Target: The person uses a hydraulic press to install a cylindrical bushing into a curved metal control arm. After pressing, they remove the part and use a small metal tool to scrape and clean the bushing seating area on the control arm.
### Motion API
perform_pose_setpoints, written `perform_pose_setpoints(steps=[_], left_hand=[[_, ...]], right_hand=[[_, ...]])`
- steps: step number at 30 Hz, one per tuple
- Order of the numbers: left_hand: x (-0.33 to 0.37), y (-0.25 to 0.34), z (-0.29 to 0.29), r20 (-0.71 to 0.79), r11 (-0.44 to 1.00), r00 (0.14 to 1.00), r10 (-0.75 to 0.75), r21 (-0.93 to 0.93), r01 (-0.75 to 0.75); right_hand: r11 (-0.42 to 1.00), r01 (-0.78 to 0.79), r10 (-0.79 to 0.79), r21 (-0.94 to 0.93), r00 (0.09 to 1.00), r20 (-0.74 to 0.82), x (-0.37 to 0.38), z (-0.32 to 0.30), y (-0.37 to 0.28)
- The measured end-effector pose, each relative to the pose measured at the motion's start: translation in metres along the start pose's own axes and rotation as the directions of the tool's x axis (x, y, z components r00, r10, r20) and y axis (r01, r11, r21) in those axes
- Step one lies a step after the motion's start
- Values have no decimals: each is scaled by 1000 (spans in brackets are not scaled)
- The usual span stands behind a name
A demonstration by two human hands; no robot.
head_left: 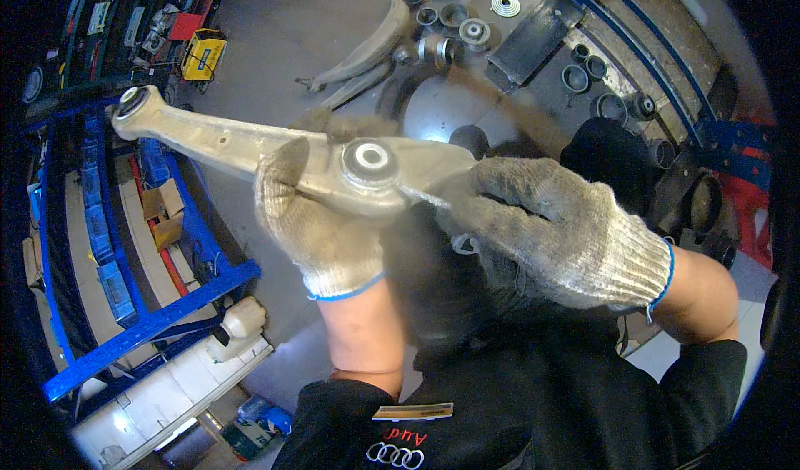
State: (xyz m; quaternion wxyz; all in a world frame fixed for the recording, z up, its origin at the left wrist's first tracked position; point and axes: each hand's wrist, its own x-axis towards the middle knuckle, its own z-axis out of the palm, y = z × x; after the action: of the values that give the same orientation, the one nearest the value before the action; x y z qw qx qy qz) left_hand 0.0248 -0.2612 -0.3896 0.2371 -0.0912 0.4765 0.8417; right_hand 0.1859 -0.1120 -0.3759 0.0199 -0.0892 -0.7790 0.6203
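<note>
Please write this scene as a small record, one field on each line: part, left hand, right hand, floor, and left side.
Part: pale metal control arm, with a large round bushing and a smaller end bushing
Left hand: knit-gloved, gripping the control arm at mid-length
Right hand: knit-gloved, at the arm's wider end; exact grip unclear
Floor: another control arm, loose bushings, pale ribbed disc
Left side: blue-framed rack, open cardboard box, yellow case
</note>
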Motion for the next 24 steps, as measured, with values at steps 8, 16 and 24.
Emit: perform_pose_setpoints(steps=[8,16,24], left_hand=[[14,5,-1,84,991,989,-123,56,119],[17,-2,6,-62,990,998,-29,136,37],[20,-2,15,-102,998,995,1,66,6]], right_hand=[[955,204,-183,-218,977,110,12,-7,9],[941,-334,338,-57,934,113,23,-5,-17],[956,-292,289,23,928,-235,30,24,-27]])
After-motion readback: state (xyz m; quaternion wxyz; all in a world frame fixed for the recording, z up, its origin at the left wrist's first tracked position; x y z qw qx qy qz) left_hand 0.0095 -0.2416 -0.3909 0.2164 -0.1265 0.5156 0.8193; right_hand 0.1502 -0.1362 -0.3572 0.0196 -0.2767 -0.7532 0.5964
